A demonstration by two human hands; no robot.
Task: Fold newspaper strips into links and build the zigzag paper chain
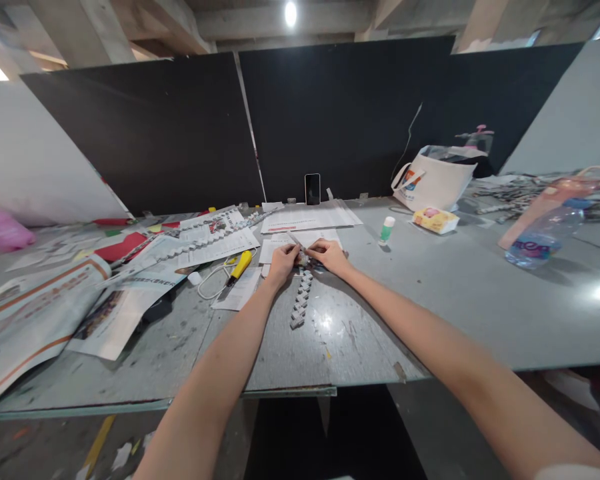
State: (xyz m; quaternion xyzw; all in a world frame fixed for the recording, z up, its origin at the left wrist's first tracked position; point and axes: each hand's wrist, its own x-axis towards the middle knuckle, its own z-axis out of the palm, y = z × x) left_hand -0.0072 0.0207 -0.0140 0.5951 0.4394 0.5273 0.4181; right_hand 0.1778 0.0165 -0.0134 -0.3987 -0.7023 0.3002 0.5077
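Black panels are closing off the back of a grey, scuffed surface that is carrying paper clutter at nine o'clock and bottles at three.

Both arms are reaching to the middle, where a folded paper chain is lying, running from the hands back toward six o'clock. The left hand is pinching the chain's far end, its grip pressed together on the top link. The right hand is pinching the same end from the three o'clock side, fingers closed on what looks like a loose paper strip; the exact piece is too small to tell.

To do this step well, I judge both hands should be keeping the last link flat against the surface while the new piece is going in, so the finished links are not twisting.

For containers: a white bag at one o'clock is standing open, with a pink-topped sprayer just behind it; its contents are hidden. A clear bottle at three o'clock is lying tilted, holding some water. A small glue bottle is standing upright, cap on. A phone is leaning at twelve.
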